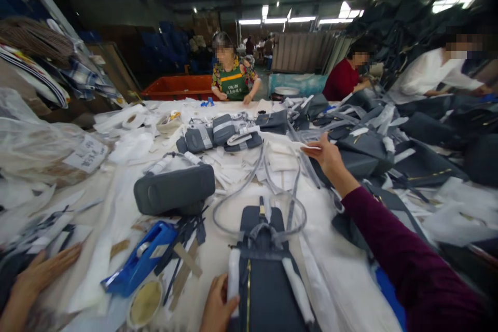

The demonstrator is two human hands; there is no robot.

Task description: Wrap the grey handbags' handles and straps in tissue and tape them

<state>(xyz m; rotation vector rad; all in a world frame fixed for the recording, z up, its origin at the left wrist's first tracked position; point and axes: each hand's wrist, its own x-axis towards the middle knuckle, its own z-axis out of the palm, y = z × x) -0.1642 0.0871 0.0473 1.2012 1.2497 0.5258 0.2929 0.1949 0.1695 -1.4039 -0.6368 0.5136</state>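
Note:
A dark grey backpack (270, 290) with a gold zipper lies in front of me, its strap parts wrapped in white. Beside its left edge, my left hand (218, 303) is closed on the white-wrapped strap (234, 275). Reaching forward with a purple sleeve, my right hand (329, 158) pinches the edge of a thin white sheet (286, 144) over a stack of white paper. Long grey straps (254, 166) loop between the stack and the backpack's top.
To the left are a blue tape dispenser (142, 259), a tape roll (146, 301) and a dark bag (175, 189). A co-worker's hand (46, 267) rests at far left. Dark bags (358, 153) pile up on the right. Several people work around the table; one wears a green apron (235, 85).

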